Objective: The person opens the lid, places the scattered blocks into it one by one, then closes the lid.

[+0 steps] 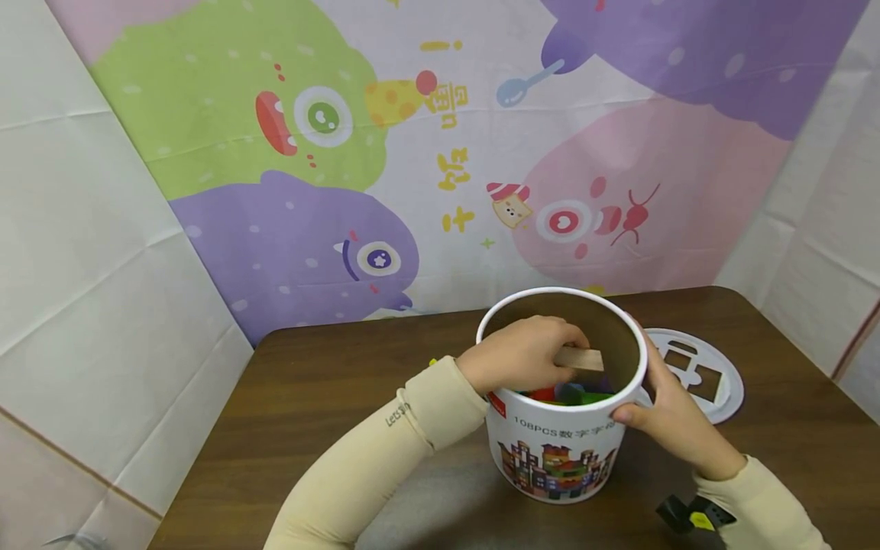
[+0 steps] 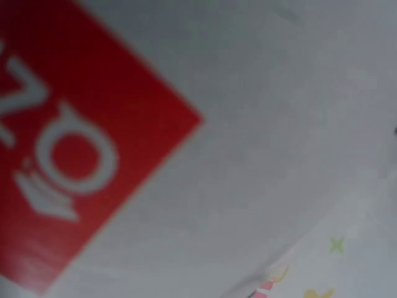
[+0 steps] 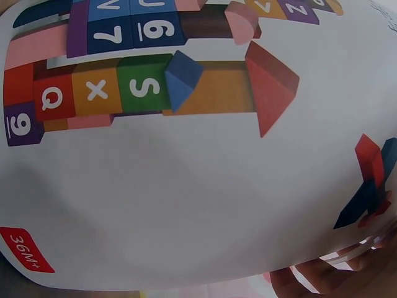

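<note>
A white bucket [image 1: 560,428] with printed pictures of toy blocks stands upright on the table. My left hand [image 1: 525,353] reaches over its rim and pinches a plain wooden block [image 1: 581,358] in the bucket's mouth. Beneath that hand, red, blue and green blocks [image 1: 594,397] show inside; the rest of the contents is hidden. At the bucket's right side my right hand [image 1: 670,416] grips the rim, thumb at the front. The right wrist view catches its fingers [image 3: 332,282] by the printed wall. Only the bucket's red label [image 2: 142,124] and white wall fill most of the left wrist view.
A white lid [image 1: 730,382] with shaped cut-outs lies on the brown table [image 1: 309,428], to the right behind my right hand. A small yellow thing [image 1: 433,362] peeks out beyond my left wrist. Behind the table hangs a cartoon-printed cloth [image 1: 440,275].
</note>
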Available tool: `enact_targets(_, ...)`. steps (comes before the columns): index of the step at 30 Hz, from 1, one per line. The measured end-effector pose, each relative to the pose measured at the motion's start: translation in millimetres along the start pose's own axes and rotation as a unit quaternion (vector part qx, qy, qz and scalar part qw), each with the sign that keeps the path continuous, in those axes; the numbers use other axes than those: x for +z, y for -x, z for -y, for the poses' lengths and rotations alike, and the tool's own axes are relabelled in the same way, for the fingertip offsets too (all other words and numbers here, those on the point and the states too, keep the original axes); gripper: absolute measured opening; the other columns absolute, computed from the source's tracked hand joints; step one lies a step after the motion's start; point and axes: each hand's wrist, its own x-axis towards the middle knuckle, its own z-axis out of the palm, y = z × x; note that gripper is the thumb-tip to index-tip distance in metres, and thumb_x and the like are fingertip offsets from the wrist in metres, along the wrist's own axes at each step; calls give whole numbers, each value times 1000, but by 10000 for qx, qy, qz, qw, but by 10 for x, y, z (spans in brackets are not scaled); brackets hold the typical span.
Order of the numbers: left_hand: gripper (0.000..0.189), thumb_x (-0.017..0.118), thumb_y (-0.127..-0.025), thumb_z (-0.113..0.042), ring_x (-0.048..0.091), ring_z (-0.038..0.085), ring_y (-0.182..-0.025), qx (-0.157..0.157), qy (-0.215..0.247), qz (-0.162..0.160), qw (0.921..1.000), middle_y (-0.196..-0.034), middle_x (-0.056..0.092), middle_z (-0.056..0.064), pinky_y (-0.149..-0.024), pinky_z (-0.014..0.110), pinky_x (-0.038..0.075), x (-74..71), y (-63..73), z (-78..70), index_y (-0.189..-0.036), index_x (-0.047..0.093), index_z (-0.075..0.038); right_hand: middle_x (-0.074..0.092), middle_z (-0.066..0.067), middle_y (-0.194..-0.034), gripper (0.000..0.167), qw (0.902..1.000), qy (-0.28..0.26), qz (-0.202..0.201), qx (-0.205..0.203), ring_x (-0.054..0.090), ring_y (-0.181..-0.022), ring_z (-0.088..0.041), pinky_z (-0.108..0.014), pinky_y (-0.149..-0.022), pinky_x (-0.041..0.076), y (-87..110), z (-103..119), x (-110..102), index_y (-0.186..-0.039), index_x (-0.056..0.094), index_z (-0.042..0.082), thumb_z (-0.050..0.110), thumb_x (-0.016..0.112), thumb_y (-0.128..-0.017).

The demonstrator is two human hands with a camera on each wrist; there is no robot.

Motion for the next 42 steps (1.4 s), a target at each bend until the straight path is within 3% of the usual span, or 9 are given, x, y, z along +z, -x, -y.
enact_targets(6,33,70,-88,-22,60,7,-97,-66,-127,174,9997,-112,68,-6,-90,21,48,5,10,-10,-120,67,-17,25,-13,-159,98,9998,180,-59,103,41,-128,-2,-10,-96,37,8,15,2,-157,12,33,48,75,-83)
enact_targets(13,36,70,-89,-27,65,8,-103,47,51,65,10000,-117,68,-3,-92,18,48,18,22,2,-123,66,-15,27,-16,-157,99,9999,122,-63,93,44,-125,-3,-10,-95,38,20,13,6,-157,12,33,48,75,-82)
enact_targets(17,32,69,-90,-28,66,4,-97,111,343,-256,9990,-113,69,-5,-86,14,48,26,38,8,-120,67,-15,28,-18,-156,99,9999,97,-59,19,45,-124,-3,-11,-94,41,19,1,-2,-157,12,31,47,75,-83)
enact_targets(21,25,66,-93,-27,63,-3,-91,170,714,-965,9926,-105,70,-8,-82,9,47,38,80,8,-115,69,-16,28,-19,-155,99,10000,77,-45,-39,46,-124,-3,-12,-93,42,18,-16,-8,-158,11,30,45,75,-83)
enact_targets(24,22,64,-94,-26,61,-3,-90,209,1008,-1697,9801,-103,69,-8,-81,10,47,47,138,10,-114,69,-15,29,-20,-155,99,10000,20,-35,-58,46,-125,-5,-12,-94,42,15,-26,-6,-158,12,30,44,75,-83)
enact_targets(27,22,63,-95,-24,62,1,-95,278,1197,-2410,9627,-106,69,-7,-84,12,47,63,212,24,-114,69,-15,30,-19,-154,99,10000,-12,-31,-24,46,-125,-7,-13,-93,42,11,-27,-1,-158,12,30,44,75,-83)
enact_targets(34,25,62,-95,-16,59,16,-115,383,1809,-3746,9085,-120,64,4,-101,29,47,202,441,145,-119,67,-9,28,-16,-156,100,10000,44,-52,-29,45,-126,-8,-11,-96,40,2,-22,-2,-158,13,30,43,77,-82)
enact_targets(38,31,63,-94,-13,53,19,-123,16,2234,-4135,8827,-129,57,7,-106,38,44,342,554,274,-125,63,-7,26,-16,-157,102,9999,25,-51,-94,43,-128,-7,-9,-98,36,-4,-25,-5,-158,13,29,43,78,-81)
enact_targets(42,46,65,-93,-14,46,24,-132,-393,2914,-4090,8639,-141,47,8,-108,45,41,479,664,370,-137,53,-10,26,-14,-158,101,9999,25,-67,-79,41,-129,-6,-8,-99,35,0,-9,-1,-158,14,30,44,78,-81)
